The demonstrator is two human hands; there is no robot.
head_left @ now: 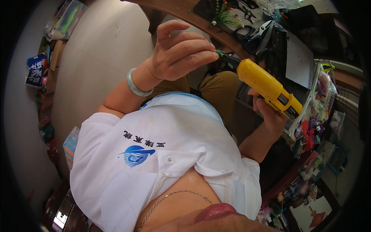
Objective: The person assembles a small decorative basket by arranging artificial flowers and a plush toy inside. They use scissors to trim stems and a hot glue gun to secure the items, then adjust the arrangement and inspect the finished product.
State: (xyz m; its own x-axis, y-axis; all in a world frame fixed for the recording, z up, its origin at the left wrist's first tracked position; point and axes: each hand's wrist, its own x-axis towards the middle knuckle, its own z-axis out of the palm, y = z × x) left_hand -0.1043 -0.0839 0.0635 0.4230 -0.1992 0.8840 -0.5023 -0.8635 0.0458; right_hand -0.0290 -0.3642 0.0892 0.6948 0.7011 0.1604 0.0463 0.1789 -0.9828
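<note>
My right hand (271, 114) grips the handle of a yellow hot glue gun (262, 84), mostly hidden behind its body. Its dark nozzle (231, 60) points up and left, close to a small green piece (220, 53) at the fingertips of my left hand (184, 49). That piece is pinched, though most of it is hidden by the fingers; whether the nozzle touches it I cannot tell. A pale bangle (136, 84) circles my left wrist. Both hands are raised above my lap, in front of the table edge.
On the wooden table (176, 7) lie dark-handled scissors (258, 37), an artificial flower sprig (224, 14) and a grey flat sheet (298, 61). A white rack (316, 87) with bagged trinkets stands at right. Cardboard boxes (55, 58) and a clear bin (68, 21) line the left wall.
</note>
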